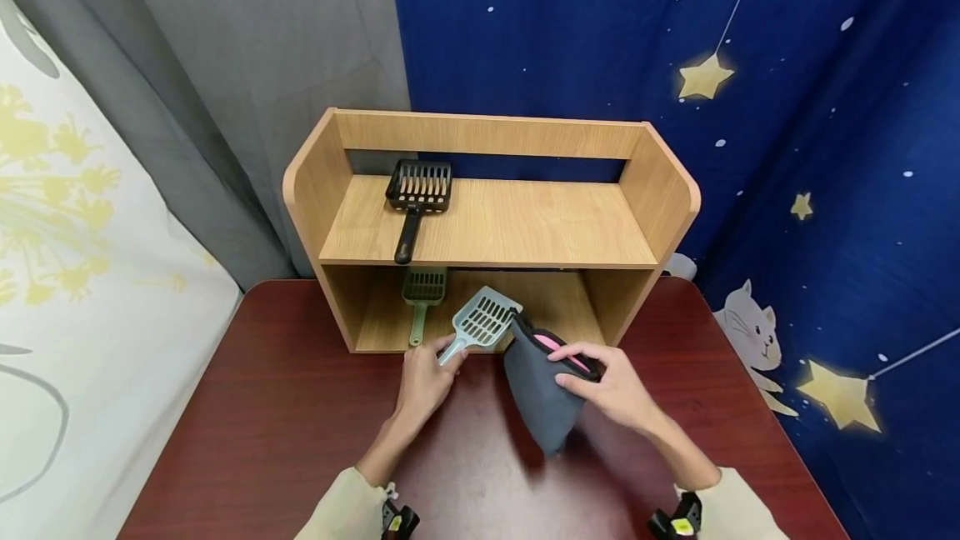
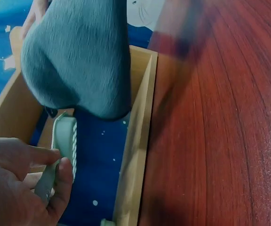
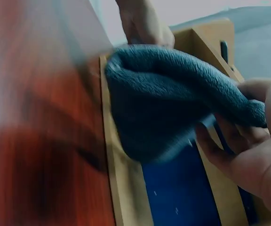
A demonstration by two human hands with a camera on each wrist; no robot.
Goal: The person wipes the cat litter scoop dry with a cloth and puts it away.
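My left hand (image 1: 427, 377) grips the handle of a pale blue slotted litter scoop (image 1: 486, 317), its head tilted up in front of the lower shelf. My right hand (image 1: 611, 382) pinches the dark rim of a grey soft fabric pouch (image 1: 542, 394) between thumb and fingers. Pink shows inside the pouch's opening, and its narrow end hangs down over the table. In the head view the scoop's far corner meets the pouch's upper edge. The left wrist view shows the scoop (image 2: 65, 136) side-on below the pouch (image 2: 83, 56); in the right wrist view the pouch (image 3: 149, 108) covers much of the scene.
A two-tier wooden shelf (image 1: 487, 223) stands on the dark red table (image 1: 300, 423). On its upper board lies a black slotted scoop (image 1: 418, 194), handle over the front edge. A green scoop (image 1: 424, 290) sits at the lower left. Curtains (image 1: 555, 23) hang behind.
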